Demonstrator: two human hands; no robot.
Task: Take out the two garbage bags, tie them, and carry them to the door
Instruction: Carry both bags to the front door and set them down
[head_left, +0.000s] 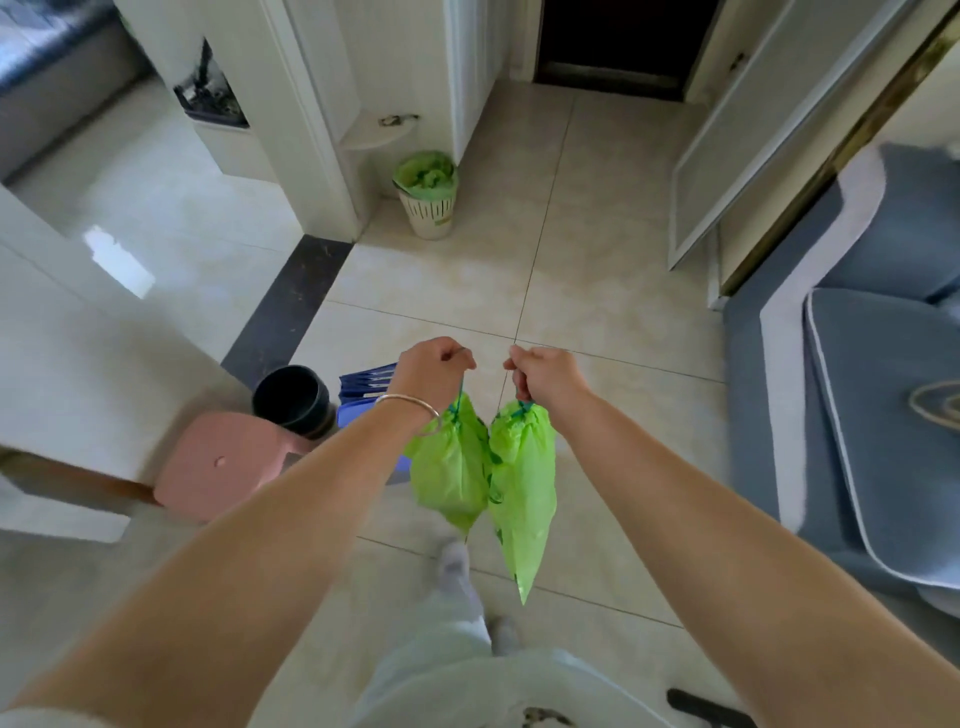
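Observation:
Two bright green garbage bags hang side by side over the tiled floor, each drawn shut by a blue drawstring. My left hand (435, 366), with a silver bangle on the wrist, grips the drawstring of the left garbage bag (451, 467). My right hand (545, 374) grips the drawstring of the right garbage bag (522, 499), which hangs lower and ends in a point. The dark door (615, 44) is at the far end of the hallway, straight ahead.
A white slotted bin (428, 200) lined with a green bag stands by the left wall ahead. A black bin (292, 397), a pink stool (226, 462) and a blue object (363, 392) sit at my left. A blue sofa (857, 395) fills the right side.

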